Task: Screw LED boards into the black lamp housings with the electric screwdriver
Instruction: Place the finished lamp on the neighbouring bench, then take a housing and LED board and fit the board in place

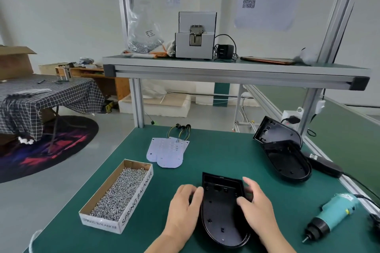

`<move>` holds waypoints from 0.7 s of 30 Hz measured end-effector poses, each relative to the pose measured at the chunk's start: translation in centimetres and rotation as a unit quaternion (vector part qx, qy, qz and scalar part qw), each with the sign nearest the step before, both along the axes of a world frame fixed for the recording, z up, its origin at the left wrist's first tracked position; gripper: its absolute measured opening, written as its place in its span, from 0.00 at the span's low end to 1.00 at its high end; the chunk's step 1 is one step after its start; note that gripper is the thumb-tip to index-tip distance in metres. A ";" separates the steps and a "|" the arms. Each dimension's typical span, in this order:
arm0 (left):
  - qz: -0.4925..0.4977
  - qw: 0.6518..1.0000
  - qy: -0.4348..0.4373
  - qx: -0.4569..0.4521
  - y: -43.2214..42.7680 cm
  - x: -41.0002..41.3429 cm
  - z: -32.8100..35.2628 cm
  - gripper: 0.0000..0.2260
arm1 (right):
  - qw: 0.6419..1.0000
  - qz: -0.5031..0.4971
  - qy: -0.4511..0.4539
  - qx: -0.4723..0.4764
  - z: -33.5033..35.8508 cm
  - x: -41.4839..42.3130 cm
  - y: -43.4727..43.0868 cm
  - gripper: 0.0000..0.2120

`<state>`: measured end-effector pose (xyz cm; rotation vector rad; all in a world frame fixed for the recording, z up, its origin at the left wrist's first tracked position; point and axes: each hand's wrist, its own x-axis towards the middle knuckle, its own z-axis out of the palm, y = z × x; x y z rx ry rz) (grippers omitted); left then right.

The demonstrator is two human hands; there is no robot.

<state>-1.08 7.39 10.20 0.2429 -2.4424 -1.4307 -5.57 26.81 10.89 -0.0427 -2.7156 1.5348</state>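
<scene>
- Housing lies open side up at the bench near edge, at 6 o'clock from mat centre. Flat end points to 12, rounded end to 6.
- Left hand is on its left rim, fingers curled together against the edge, gripping. Thumb hidden, so I cannot tell where it sits.
- Right hand is on the right rim, thumb inside the shell and fingers wrapped over the outer wall, pinching the wall between them.
- Boards: white LED boards overlapping flat on the mat at 11 o'clock from the housing, well apart, wire leads at their far end.
- Box at 9 o'clock, just beside the left hand, open and full of screws.
- Driver: teal and black, lying on the mat at 3 o'clock, bit pointing to 7, no hand on it.
- Spare housings at 2 o'clock: one flat, open side up; the second tilted up behind it, touching its far end.
- Shelf at 12 o'clock above the bench carries a feeder and a bag of screws.
</scene>
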 end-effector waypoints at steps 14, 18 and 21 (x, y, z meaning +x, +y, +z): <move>0.190 0.926 -0.259 -0.197 -9.2 -18.5 4.6 0.48 | 0.995 -0.061 0.018 -0.082 -0.3 -0.9 -0.1 0.25; 0.167 0.901 -0.299 -0.265 -8.6 -20.6 3.6 0.50 | 0.991 -0.075 0.029 -0.108 -0.6 -1.2 0.0 0.25; 0.169 0.874 -0.340 -0.304 -7.9 -21.2 3.7 0.50 | 0.987 -0.085 0.041 -0.129 -0.9 -1.4 0.2 0.25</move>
